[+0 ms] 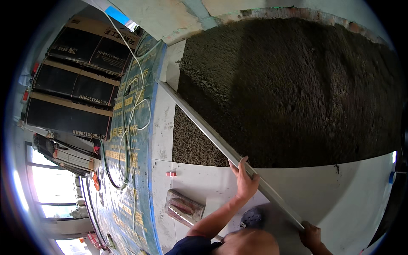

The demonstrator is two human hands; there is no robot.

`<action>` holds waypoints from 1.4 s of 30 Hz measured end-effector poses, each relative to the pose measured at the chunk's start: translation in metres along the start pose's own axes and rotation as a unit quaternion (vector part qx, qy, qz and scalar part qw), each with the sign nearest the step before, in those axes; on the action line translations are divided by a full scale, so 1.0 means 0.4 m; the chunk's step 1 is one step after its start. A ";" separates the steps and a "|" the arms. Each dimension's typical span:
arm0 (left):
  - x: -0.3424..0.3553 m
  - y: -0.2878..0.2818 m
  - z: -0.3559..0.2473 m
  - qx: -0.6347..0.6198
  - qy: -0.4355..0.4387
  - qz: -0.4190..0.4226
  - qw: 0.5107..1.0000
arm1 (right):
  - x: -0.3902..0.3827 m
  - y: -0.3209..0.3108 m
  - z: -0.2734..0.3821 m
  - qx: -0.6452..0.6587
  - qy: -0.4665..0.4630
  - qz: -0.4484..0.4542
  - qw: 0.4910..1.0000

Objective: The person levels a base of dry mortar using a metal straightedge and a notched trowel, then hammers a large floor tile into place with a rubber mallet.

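Note:
A long, pale metal straightedge (pixel 210 134) runs diagonally across a bed of dark, damp mortar (pixel 289 93) and the light floor tiles (pixel 314 182). Its far end reaches the narrow tile strip at left. Around the middle of the bar, my left hand (pixel 246 182) is closed, thumb and fingers gripping its edges. Lower right, my right hand (pixel 311 236) is wrapped round the near end. Behind the bar the mortar looks fairly smooth; a rougher, grainy triangle of it (pixel 191 144) shows on the near-left side.
A flat trowel (pixel 185 206) lies on the tiles left of my forearm, near a small red-and-white piece (pixel 171 174). My shoe (pixel 253 217) and bent knee are below. Green protective film (pixel 138 170) with loose cables and stacked black cartons (pixel 70 114) stretch leftward. A wall borders the mortar's far side.

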State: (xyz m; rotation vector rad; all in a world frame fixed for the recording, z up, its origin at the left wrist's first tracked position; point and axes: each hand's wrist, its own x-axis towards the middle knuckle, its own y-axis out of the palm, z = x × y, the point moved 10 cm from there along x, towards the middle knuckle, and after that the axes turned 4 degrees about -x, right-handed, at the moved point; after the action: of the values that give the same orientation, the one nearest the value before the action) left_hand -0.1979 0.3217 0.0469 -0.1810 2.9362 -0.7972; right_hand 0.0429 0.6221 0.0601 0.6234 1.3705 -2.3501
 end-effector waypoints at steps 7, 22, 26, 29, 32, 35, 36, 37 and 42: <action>0.397 -0.005 -0.043 -0.062 0.039 -0.040 0.996 | 0.250 -0.106 0.146 -0.068 -0.008 -0.160 0.985; 0.442 0.025 0.038 0.057 0.164 -0.011 0.985 | 0.184 -0.011 0.193 0.072 -0.091 -0.117 0.986; 0.606 -0.028 0.084 0.115 0.157 -0.018 0.981 | 0.280 -0.041 0.322 0.094 -0.131 -0.162 0.973; 0.629 0.001 0.001 -0.006 0.030 -0.003 1.000 | 0.346 -0.038 0.314 0.061 -0.072 -0.154 0.984; 0.643 -0.030 -0.020 0.027 0.076 -0.023 0.996 | 0.346 -0.042 0.328 0.095 -0.067 -0.172 0.978; 0.624 -0.004 -0.005 0.028 0.100 -0.007 0.995 | 0.311 -0.023 0.317 0.105 -0.064 -0.185 0.975; 0.616 0.015 0.001 0.033 0.105 -0.005 0.994 | 0.300 -0.017 0.309 0.106 -0.061 -0.186 0.975; 0.601 0.036 0.003 0.037 0.107 -0.002 0.994 | 0.281 -0.014 0.298 0.109 -0.066 -0.198 0.972; 0.532 0.118 0.019 0.040 0.193 0.036 0.980 | 0.185 0.016 0.243 0.132 -0.078 -0.210 0.966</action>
State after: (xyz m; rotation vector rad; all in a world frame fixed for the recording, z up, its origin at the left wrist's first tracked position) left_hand -0.4115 0.3288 0.0038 0.1002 3.2323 -1.0426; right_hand -0.0351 0.5282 0.0584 0.2182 1.2229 -2.8792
